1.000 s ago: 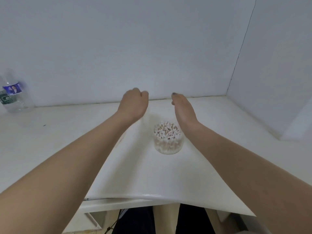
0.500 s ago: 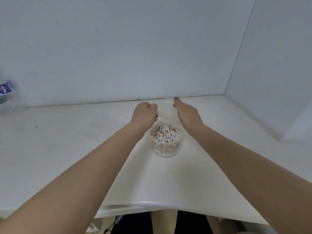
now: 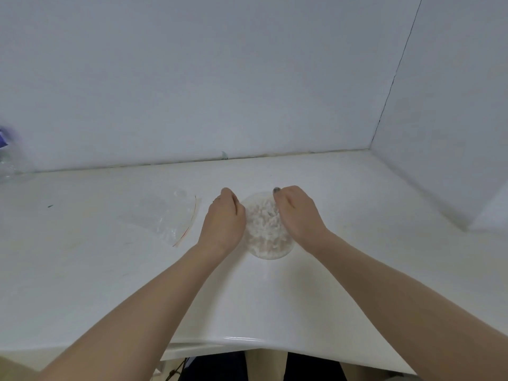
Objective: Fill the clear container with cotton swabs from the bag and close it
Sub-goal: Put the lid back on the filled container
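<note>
The clear round container (image 3: 268, 244), packed with white cotton swabs, stands on the white table (image 3: 275, 298) at centre. A clear lid (image 3: 261, 199) lies over its top, faint and hard to make out. My left hand (image 3: 224, 224) grips the lid's left edge with curled fingers. My right hand (image 3: 298, 215) grips the right edge, its thumb at the far rim. The clear plastic bag (image 3: 162, 213) with a red zip strip lies flat on the table to the left of my left hand, and looks empty.
A plastic water bottle (image 3: 8, 158) with a blue label stands at the far left against the wall. White walls close the table at the back and right. The table's front edge (image 3: 247, 339) runs just above my lap.
Both hands came down and toward me from behind the container and now grip the lid over its top. The bag, hidden before by my left arm, shows at the left.
</note>
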